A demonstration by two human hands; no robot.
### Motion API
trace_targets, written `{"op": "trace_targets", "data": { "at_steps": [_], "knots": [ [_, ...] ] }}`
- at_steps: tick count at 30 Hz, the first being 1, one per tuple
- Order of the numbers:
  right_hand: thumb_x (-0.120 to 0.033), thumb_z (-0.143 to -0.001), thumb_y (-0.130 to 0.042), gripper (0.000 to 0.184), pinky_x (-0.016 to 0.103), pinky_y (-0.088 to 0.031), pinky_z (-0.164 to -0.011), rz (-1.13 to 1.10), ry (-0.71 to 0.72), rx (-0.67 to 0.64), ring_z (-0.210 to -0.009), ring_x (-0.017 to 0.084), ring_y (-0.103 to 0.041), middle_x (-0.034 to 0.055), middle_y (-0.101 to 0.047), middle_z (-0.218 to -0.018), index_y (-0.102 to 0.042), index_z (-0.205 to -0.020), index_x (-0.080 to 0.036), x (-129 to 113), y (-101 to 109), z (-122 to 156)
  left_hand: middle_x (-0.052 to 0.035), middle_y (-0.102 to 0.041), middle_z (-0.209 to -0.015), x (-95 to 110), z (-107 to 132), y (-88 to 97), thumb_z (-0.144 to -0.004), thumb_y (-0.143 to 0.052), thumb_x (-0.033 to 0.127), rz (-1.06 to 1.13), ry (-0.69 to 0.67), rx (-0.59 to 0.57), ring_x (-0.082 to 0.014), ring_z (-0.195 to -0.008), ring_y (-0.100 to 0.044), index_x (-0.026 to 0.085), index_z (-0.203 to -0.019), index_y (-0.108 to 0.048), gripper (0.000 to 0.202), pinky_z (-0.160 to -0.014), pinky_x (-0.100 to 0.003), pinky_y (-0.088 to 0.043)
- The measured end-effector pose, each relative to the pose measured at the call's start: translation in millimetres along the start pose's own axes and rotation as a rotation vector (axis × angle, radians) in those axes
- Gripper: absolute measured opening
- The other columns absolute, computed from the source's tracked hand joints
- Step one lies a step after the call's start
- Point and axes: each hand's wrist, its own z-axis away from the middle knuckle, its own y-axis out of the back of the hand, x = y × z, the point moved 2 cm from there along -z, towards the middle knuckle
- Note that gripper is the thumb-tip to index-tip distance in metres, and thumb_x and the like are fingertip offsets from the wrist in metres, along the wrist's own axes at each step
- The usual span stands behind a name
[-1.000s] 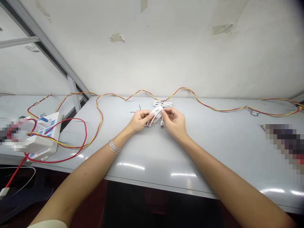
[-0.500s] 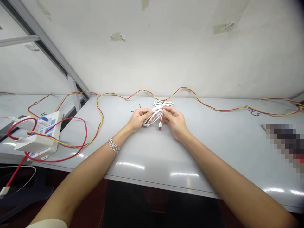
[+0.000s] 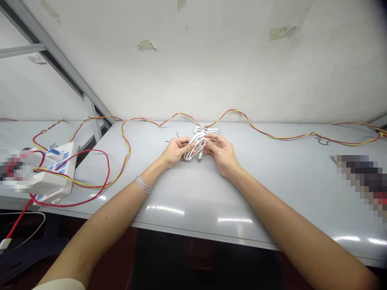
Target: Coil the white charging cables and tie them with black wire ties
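Head view: the left hand (image 3: 177, 152) and right hand (image 3: 222, 155) each have a closed grip on the cable (image 3: 196, 144) over the table (image 3: 193, 189), probably keeping its loops together. 1 bundle (image 3: 208, 130), tied perhaps against tangling, lies just behind.

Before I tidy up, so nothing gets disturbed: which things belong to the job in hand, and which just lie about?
Job:
coiled white cable, in left hand and right hand
possibly tied white cable behind

Seemingly lying about:
red-and-yellow wire
power strip
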Motion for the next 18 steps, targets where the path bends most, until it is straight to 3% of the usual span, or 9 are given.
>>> {"op": "trace_targets", "data": {
  "at_steps": [7,18],
  "knots": [
    [-0.053,-0.072,-0.079,0.039,0.031,-0.053,-0.074,0.104,0.104,0.009,-0.08,0.016,-0.066,0.0038,-0.07,-0.088,-0.07,-0.087,-0.018,-0.3,-0.7,0.3,-0.0014,-0.063,-0.067,1.3,0.5,0.2,-0.071,-0.082,0.046,0.036,-0.004,0.014,-0.0083,-0.054,-0.052,0.011,-0.086,-0.069,0.04,-0.051,-0.022,-0.039],
    [-0.043,-0.078,-0.076,0.03,0.033,-0.055,-0.077,0.352,0.344,-0.004,-0.083,0.018,-0.069,0.007,-0.073,-0.093,-0.07,-0.093,-0.017,6.0,-2.9,1.5,-0.0054,-0.068,-0.075,1.3,0.3,2.0,-0.072,-0.08,0.034,0.127,0.022,-0.042,-0.0133,-0.061,-0.061,0.011,-0.088,-0.071,0.03,-0.056,-0.025,-0.048]
  ]
}}
